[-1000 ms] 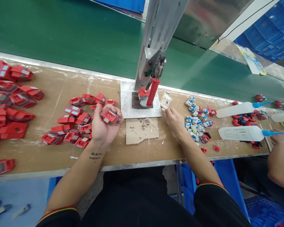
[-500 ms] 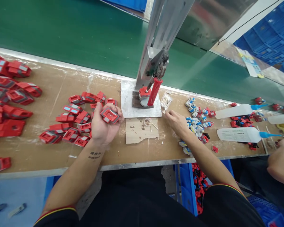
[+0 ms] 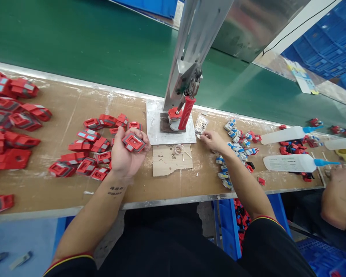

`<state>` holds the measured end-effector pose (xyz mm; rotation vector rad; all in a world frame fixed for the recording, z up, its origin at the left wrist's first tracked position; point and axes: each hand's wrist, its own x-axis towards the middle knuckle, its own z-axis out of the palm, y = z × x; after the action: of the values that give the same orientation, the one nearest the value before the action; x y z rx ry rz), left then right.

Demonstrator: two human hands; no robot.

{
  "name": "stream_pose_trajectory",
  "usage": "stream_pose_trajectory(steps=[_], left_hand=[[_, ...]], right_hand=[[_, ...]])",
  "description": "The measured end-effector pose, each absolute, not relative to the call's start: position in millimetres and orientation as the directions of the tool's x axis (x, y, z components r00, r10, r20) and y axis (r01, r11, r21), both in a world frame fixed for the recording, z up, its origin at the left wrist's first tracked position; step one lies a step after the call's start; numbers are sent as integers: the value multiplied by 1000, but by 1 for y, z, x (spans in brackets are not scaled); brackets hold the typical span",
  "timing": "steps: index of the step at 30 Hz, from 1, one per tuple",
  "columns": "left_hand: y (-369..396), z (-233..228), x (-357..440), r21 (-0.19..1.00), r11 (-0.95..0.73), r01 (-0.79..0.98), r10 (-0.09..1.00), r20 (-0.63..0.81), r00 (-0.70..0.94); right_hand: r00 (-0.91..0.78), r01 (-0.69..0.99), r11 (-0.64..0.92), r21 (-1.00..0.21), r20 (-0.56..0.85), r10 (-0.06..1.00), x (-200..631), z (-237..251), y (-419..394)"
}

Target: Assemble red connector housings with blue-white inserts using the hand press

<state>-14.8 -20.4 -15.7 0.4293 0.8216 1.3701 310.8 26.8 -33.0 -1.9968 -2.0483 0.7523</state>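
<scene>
Brown worktop forms the table (image 3: 60, 184), bordered at the far side by a green conveyor belt (image 3: 75, 42).

Left hand (image 3: 123, 154) is raised just above the table, palm up, its grip closed around a red housing (image 3: 133, 141) with a grey inset, held face-up between thumb and fingers. A loose spread of matching red housings (image 3: 88, 150) lies just beside and behind that hand; a larger heap (image 3: 8, 123) sits well apart at the far left.

Right hand (image 3: 215, 140) reaches towards a small clear bag of metal parts (image 3: 201, 124) lying beside the press base plate (image 3: 170, 127). Its fingertips are pinched together at the bag's near edge; whether anything is between them cannot be told, being too small to see.

A toggle press (image 3: 187, 82) with a red handle (image 3: 186, 112) stands on the plate, a red part seated under it. A cardboard scrap (image 3: 170, 161) with small loose fittings lies in front. Blue-and-white small parts (image 3: 236, 144) lie beside the right forearm.

A second person's hand (image 3: 338, 184) rests at the right edge, near white bottles with blue nozzles (image 3: 294, 162).

Assessment: the pick should take one fitting only, pinched cleanly at the fingertips. The housing ought to stay level and face-up, close to the press. The right forearm passes over the small parts and risks sweeping them off the table edge.
</scene>
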Motion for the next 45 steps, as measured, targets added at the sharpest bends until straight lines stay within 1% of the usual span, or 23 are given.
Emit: stream_pose_trajectory(steps=[3, 6, 8, 11, 13, 15, 16, 18, 20, 22, 25, 27, 29, 32, 33, 35, 36, 37, 38, 40, 41, 43, 45], left_hand=[[-20, -16, -14, 700, 182, -691, 962, -271, -21], [-19, -20, -12, 692, 180, -699, 956, -291, -41], [-18, -24, -10, 682, 178, -709, 952, -302, -52], [-16, -28, -7, 662, 180, -727, 948, -314, -51], [-16, -30, -5, 646, 194, -738, 941, -336, -47], [-17, -32, -3, 639, 209, -741, 932, -359, -46], [-18, -33, -2, 642, 214, -736, 931, -363, -46], [-20, -36, 0, 665, 220, -713, 935, -353, -40], [-23, -39, 1, 699, 223, -680, 945, -325, -24], [-25, -41, 2, 728, 209, -653, 961, -277, -1], [-28, -41, 2, 755, 159, -636, 984, -172, 41], [-30, -41, 1, 777, 121, -618, 993, -92, 79], [-31, -41, -1, 811, 80, -580, 993, -12, 121], [-33, -44, -4, 866, 21, -499, 985, 68, 159], [-33, -45, -5, 880, 7, -475, 983, 81, 165], [-33, -47, -6, 896, -14, -444, 979, 102, 174], [-34, -48, -6, 900, -20, -435, 978, 108, 180], [-34, -48, -6, 904, -22, -427, 976, 111, 186], [-34, -48, -6, 908, -22, -419, 975, 112, 191], [-34, -48, -6, 914, -25, -404, 976, 109, 187], [-34, -47, -6, 918, -27, -396, 978, 106, 179], [-34, -45, -6, 926, -36, -375, 981, 104, 162], [-35, -44, -7, 934, -46, -354, 983, 105, 148]], right_hand=[[-102, 869, -17, -494, -213, 972, 315, -22, 19], [-119, 863, 48, -503, -110, 987, 305, -18, 14], [-166, 880, 140, -454, -18, 986, 292, -21, 15], [-262, 906, 266, -329, 57, 963, 276, -27, 14], [-265, 901, 299, -313, 147, 953, 272, -26, 7], [-250, 863, 331, -382, 247, 936, 272, -20, -6], [-269, 825, 364, -432, 267, 925, 273, -16, -12], [-365, 730, 442, -522, 249, 897, 273, -9, -25], [-461, 639, 505, -580, 237, 855, 272, -8, -33], [-471, 577, 532, -619, 280, 836, 271, -12, -36], [-362, 552, 505, -663, 355, 862, 275, -25, -38], [-260, 561, 470, -682, 394, 881, 282, -33, -38], [-150, 571, 458, -681, 462, 874, 289, -37, -39], [72, 651, 428, -627, 613, 787, 305, -34, -39], [155, 701, 390, -597, 661, 734, 313, -32, -40], [271, 812, 246, -529, 716, 644, 331, -28, -43], [283, 857, 161, -489, 709, 647, 341, -27, -44], [263, 893, 89, -441, 672, 693, 351, -28, -46], [213, 920, 47, -389, 598, 773, 359, -28, -48], [58, 948, 65, -312, 369, 928, 370, -32, -51], [-23, 950, 99, -297, 247, 969, 372, -33, -52], [-133, 949, 144, -280, 59, 989, 371, -36, -54], [-156, 957, 142, -254, -34, 987, 367, -36, -55]])
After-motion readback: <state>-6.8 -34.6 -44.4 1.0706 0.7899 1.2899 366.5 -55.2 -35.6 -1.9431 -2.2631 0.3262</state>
